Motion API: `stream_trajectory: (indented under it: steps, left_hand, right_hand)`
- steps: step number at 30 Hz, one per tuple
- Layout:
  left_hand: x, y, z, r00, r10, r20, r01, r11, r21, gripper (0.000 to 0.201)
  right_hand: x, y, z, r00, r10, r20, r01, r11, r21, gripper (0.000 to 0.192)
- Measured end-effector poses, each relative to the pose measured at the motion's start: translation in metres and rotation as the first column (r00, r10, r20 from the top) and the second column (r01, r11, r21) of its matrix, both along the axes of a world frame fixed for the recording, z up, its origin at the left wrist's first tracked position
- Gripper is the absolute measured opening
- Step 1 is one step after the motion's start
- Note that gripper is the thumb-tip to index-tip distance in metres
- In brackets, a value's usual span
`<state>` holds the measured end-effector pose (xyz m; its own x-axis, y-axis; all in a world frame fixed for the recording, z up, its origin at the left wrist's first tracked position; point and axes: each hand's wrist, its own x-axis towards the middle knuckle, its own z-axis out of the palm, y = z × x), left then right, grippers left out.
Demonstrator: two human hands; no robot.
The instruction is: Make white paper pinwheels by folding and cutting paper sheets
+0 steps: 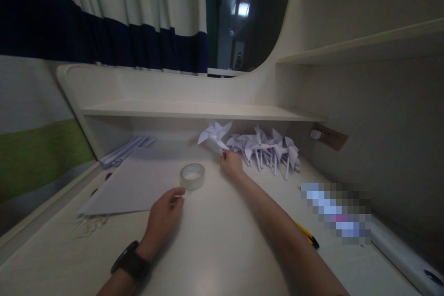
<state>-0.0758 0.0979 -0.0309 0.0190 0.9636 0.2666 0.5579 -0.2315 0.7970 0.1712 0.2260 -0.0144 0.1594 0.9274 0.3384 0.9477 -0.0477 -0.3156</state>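
My right hand (pixel 231 164) reaches far across the desk and grips the stick of a white paper pinwheel (pixel 214 135), held beside a pile of several similar pinwheels (pixel 268 148) under the low shelf. My left hand (pixel 163 219), with a black watch on the wrist, rests on the desk with fingers curled. It lies just in front of a roll of clear tape (pixel 192 175), fingertips close to the roll and nothing visibly held.
White paper sheets (pixel 133 185) lie left of the tape, with rolled paper sticks (pixel 123 152) behind them. A yellow-and-black pen (pixel 307 234) lies at the right near a blurred patch. A wall socket (pixel 328 135) sits at the back right. A shelf (pixel 194 110) overhangs the desk's rear.
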Motion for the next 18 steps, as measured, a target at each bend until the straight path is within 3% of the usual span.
stream_trajectory:
  steps: [4, 8, 18]
  left_hand:
    - [0.002, 0.000, -0.001, 1.000, 0.003, -0.003, -0.003, 1.000, -0.015, 0.035]
    - [0.005, -0.003, 0.000, 1.000, -0.004, -0.002, 0.004, 1.000, -0.026, 0.035]
    - [0.003, -0.004, -0.001, 1.000, -0.008, 0.000, 0.008, 1.000, -0.001, 0.031]
  right_hand:
    - [-0.020, 0.023, -0.003, 0.995, 0.092, -0.040, -0.092, 0.996, 0.012, 0.025]
    - [-0.011, 0.045, -0.009, 0.994, 0.082, -0.076, -0.081, 0.997, 0.016, 0.024]
    - [0.086, 0.062, -0.022, 0.974, -0.142, -0.178, 0.148, 0.989, 0.018, 0.029]
